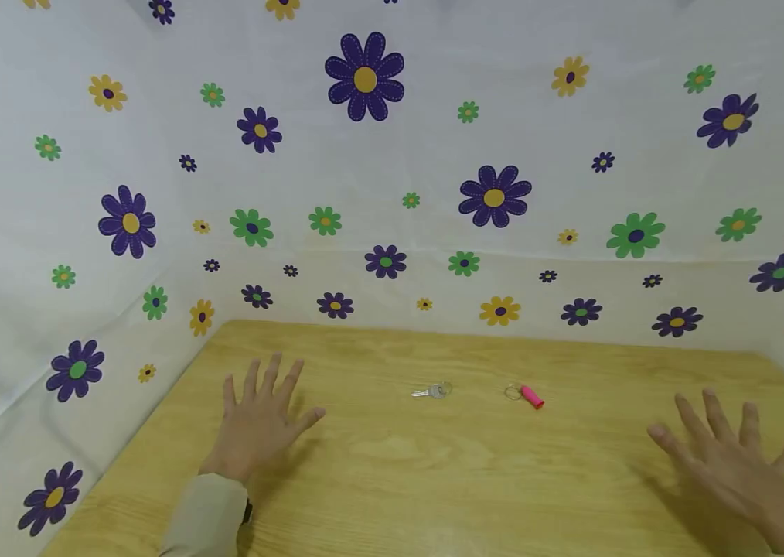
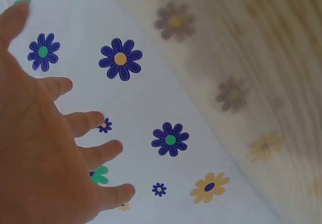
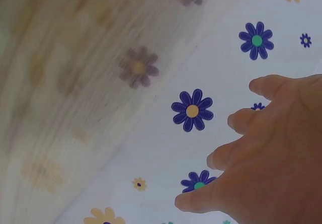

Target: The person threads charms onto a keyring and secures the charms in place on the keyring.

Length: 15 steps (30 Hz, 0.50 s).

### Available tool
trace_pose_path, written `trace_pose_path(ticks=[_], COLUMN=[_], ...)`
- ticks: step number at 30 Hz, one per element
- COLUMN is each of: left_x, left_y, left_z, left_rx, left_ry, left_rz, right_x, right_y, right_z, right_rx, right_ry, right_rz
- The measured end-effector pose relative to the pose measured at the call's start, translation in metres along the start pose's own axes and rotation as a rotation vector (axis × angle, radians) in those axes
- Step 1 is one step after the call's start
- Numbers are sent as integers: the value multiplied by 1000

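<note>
A silver key (image 1: 432, 391) with a thin ring lies on the wooden table (image 1: 392, 480), a little left of the pink key fob (image 1: 532, 397). The fob is a small tapered piece with its own metal ring (image 1: 513, 392) on its left side. My left hand (image 1: 256, 425) is spread with nothing in it, to the left of the key. Over the right part of the table my right hand (image 1: 736, 464) is also spread, holding nothing, well to the right of the fob. Both wrist views show extended fingers, the left hand (image 2: 55, 133) and the right hand (image 3: 271, 158).
A white cloth (image 1: 420, 155) printed with purple, green and yellow flowers hangs behind the table and along its left and right sides. A beige sleeve (image 1: 207, 514) covers my left forearm, with a dark band (image 1: 247, 512) at the wrist.
</note>
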<state>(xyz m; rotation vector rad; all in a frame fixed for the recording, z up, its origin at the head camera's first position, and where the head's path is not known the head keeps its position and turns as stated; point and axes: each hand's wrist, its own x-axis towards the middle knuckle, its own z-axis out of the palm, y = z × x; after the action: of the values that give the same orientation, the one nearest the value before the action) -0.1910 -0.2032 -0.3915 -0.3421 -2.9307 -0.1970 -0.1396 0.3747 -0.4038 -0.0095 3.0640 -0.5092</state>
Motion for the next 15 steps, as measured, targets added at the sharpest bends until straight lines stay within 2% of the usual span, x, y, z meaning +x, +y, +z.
trace_pose_path(ticks=[4,8,11,13,15], left_x=[6,10,15,19,23], left_y=[-2,-3,-7,-12,-16], left_z=[-7,-10,-12,-14,-17], left_rx=[-6,-82,-169,-248,-307], left_ry=[-29,-89,-111,-127,-142], left_rz=[26,19,-4,-15,-7], right_x=[5,14,20,22,25], right_y=[0,-4,-8,-9,-10], right_z=[-2,-9,-15,-19,-23], right_rx=[-38,-38,44,124,222], right_ry=[17,174,275,258,190], right_rz=[-41,-99,-94,-68,-44])
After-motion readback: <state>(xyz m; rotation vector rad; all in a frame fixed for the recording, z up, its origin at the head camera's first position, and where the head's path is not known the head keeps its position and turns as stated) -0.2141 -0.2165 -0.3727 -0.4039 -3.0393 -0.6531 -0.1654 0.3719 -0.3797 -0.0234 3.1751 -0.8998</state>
